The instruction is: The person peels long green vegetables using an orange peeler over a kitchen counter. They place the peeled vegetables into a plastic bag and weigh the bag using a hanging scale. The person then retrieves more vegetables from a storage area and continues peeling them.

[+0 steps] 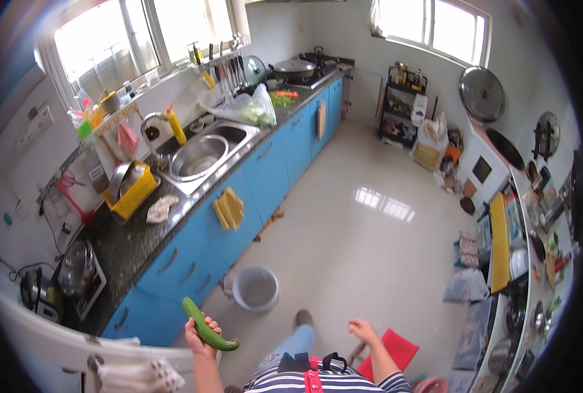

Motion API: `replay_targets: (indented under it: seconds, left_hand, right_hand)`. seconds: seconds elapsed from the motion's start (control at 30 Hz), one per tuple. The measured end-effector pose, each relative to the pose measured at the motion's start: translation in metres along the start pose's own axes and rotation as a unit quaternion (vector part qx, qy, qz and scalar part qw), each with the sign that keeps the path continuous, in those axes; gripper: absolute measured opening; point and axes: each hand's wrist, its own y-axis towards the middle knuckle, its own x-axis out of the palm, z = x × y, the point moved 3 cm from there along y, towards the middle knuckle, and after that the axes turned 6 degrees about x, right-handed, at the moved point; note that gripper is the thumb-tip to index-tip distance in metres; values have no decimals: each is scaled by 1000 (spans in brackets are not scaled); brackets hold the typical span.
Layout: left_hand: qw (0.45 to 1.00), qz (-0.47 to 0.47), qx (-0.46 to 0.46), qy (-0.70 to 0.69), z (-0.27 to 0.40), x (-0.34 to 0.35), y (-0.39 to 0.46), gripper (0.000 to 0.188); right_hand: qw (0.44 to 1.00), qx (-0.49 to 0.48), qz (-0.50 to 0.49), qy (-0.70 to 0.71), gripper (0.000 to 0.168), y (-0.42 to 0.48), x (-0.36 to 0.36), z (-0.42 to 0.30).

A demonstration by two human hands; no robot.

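Observation:
A green luffa-like gourd (205,328), curved and ribbed with its stem end at the lower right, is held in my left hand (203,336). The fingers wrap around its middle, above the floor beside the blue cabinets. My right hand (364,330) hangs away from my body over the tiled floor, its fingers loosely curled and nothing visible in them. Behind that forearm lies a flat red object (392,351), partly covered by the arm.
A pale bucket (255,289) stands by the cabinets. The granite counter (124,245) carries a yellow basket (132,191), a cloth (162,209) and a sink with a metal basin (198,156). A crowded shelf unit (500,240) lines the right side. A door edge (168,352) is close at lower left.

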Motion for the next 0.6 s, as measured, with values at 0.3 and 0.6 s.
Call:
replay_targets:
  seconds: [0.3, 0.6]
  left_hand:
    - [991, -71, -73, -82, -83, 160, 235, 32]
    - [997, -53, -6, -63, -153, 239, 445, 33]
  right_hand:
    - [972, 202, 64, -105, 23, 156, -110, 1]
    - [974, 58, 107, -190, 22, 522, -202, -162]
